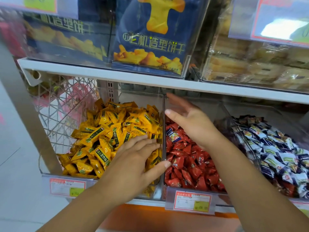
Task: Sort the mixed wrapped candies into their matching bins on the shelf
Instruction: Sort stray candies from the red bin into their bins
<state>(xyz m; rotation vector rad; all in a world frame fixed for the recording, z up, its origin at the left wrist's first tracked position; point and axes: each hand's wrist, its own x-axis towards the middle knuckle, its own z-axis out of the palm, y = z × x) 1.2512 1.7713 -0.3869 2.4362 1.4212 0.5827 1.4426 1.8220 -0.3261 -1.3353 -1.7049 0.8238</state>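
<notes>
A white shelf (117, 76) carries blue biscuit boxes (148, 39) in clear cases above. A pale floor (15, 148) lies at left, beside a wire basket (63, 104). An orange ledge (150, 213) runs below, under bright even light.

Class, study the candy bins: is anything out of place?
Yes. One blue-and-white wrapped candy lies among the red wrapped candies in the middle clear plastic bin; its kind fills the right-hand bin.
</notes>
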